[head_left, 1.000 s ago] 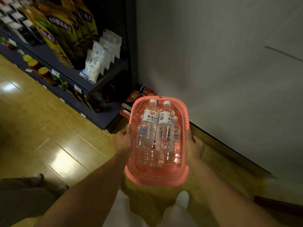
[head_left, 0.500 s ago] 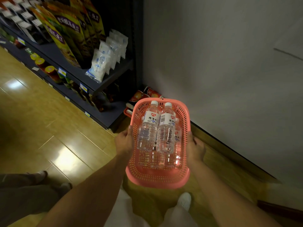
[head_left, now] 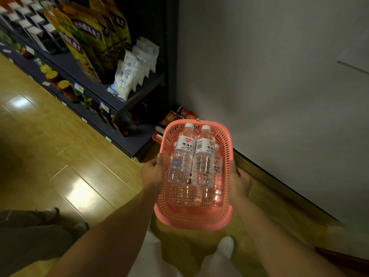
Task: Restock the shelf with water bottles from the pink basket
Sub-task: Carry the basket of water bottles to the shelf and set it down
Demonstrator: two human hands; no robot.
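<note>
A person looks down at a pink basket held out in front of the body, above a glossy wooden floor. The basket is an oblong plastic tub with rounded corners and walls pierced by rows of small slots. The left hand grips the left rim, thumb hooked over the edge and fingers curled beneath. The right hand holds the right rim the same way, fingers wrapped under the side.

Inside the basket lie clear water bottles, white caps pointing away from the person. Two rest on top, side by side and touching, each with a white label printed in dark characters; the left one shows a red logo, the right one a barcode. More bottles lie beneath them, partly hidden, so their number cannot be told.

To the upper left stands a dark shelf. Its upper level carries tall yellow-green snack bags and white pouches; the lower level holds jars with yellow lids. A plain grey wall fills the right. A white shoe shows below the basket, and another person's legs at lower left.
</note>
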